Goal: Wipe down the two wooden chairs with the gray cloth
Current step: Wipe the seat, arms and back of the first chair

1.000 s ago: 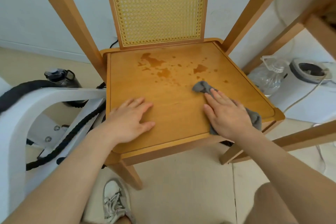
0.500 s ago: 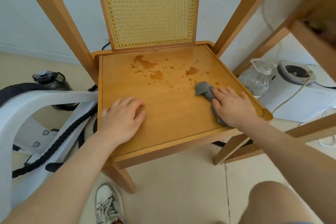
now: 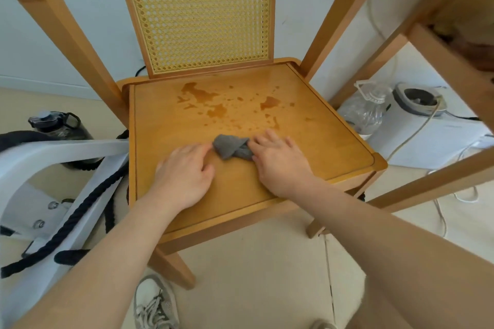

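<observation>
Cloth [image 3: 232, 149], gray and bunched into a twisted lump, lies on the chair [image 3: 315, 136] seat near its middle, slightly toward 6 o'clock. The right grip [image 3: 280, 162] lies at the cloth's 3 o'clock. Its fingers are spread and nearly flat, and their tips press down on that end of the cloth, with nothing clasped. The left grip [image 3: 184, 176] rests knuckles up on the seat at the cloth's 8 o'clock. Its fingers are loosely bent and have hold of nothing. Its fingertips come just beside the cloth's left edge, but blur hides whether they touch it.

Dark wet stains [image 3: 199, 93] are scattered over the seat toward 12 o'clock of the cloth, below the woven cane back [image 3: 197, 21].

A white frame [image 3: 66, 147] wound with black rope [image 3: 80, 219] stands at the chair's 9 o'clock, with a dark bottle [image 3: 57, 123] behind it. A second wooden frame [image 3: 441, 45] stands at 3 o'clock. Beneath it are a clear plastic bottle [image 3: 366, 112] and a white appliance [image 3: 417, 100] with cords. A pale shoe [image 3: 153, 302] shows on the floor [image 3: 254, 275] at 6 o'clock.
</observation>
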The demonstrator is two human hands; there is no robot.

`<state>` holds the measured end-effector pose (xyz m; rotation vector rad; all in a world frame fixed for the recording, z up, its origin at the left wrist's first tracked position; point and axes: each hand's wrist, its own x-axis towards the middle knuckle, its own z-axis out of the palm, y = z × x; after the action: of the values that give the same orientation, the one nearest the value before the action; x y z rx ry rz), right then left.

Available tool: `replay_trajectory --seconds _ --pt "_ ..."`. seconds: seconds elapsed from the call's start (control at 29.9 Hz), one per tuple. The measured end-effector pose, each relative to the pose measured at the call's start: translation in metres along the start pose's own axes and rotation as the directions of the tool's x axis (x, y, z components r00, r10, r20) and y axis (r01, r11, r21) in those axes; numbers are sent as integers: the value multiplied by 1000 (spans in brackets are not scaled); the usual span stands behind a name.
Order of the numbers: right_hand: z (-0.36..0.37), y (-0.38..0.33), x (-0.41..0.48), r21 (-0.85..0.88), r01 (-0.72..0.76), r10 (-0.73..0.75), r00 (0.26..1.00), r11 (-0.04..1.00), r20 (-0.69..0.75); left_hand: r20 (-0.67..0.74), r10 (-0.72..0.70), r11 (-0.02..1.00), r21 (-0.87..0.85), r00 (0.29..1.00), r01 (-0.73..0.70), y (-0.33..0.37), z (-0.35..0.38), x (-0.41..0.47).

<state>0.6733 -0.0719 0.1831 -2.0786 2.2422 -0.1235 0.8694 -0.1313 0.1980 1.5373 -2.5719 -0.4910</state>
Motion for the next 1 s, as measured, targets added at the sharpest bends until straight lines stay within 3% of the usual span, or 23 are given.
replay_trajectory --seconds 0.1,0.17,0.27,0.33,0.43,0.5,0.6,0.67,0.74,0.8,0.87,0.94,1.0 --pt "-14 83 -9 -52 -340 336 940 939 -63 113 74 996 41 991 -79 7 0 -4" --pt "-15 98 -11 4 -441 438 889 897 -131 217 169 982 43 961 -183 21 6 -9" --pt "-10 51 -12 110 -383 396 905 917 -154 304 223 951 140 926 -274 45 23 -21" --pt "1 5 -17 149 -150 169 978 977 -122 278 195 936 233 941 -263 52 33 -24" --pt "0 -7 -28 177 55 -39 995 983 -91 236 196 928 269 952 -257 52 34 -26" --pt "-5 35 -32 102 -7 18 994 995 -104 249 216 933 232 944 -275 46 27 -24" --pt "-19 103 -48 87 -318 329 927 944 -178 271 239 936 190 933 -295 39 21 -23" --pt "-23 107 -50 124 -402 419 890 907 -178 285 244 937 175 927 -301 39 20 -24" --pt "-20 73 -45 160 -328 352 923 931 -156 296 239 949 131 925 -286 45 19 -21" --pt "-5 30 -40 204 -95 116 989 974 -93 251 237 967 28 939 -252 54 18 -18" --pt "-1 1 -36 309 96 -100 995 946 -3 190 250 968 -39 949 -247 62 17 -14" --pt "-23 3 -33 504 48 -118 987 862 107 131 253 967 -14 959 -253 63 17 -10" --pt "-49 26 -39 659 -110 -102 956 744 274 35 246 969 -7 969 -246 61 14 -3"
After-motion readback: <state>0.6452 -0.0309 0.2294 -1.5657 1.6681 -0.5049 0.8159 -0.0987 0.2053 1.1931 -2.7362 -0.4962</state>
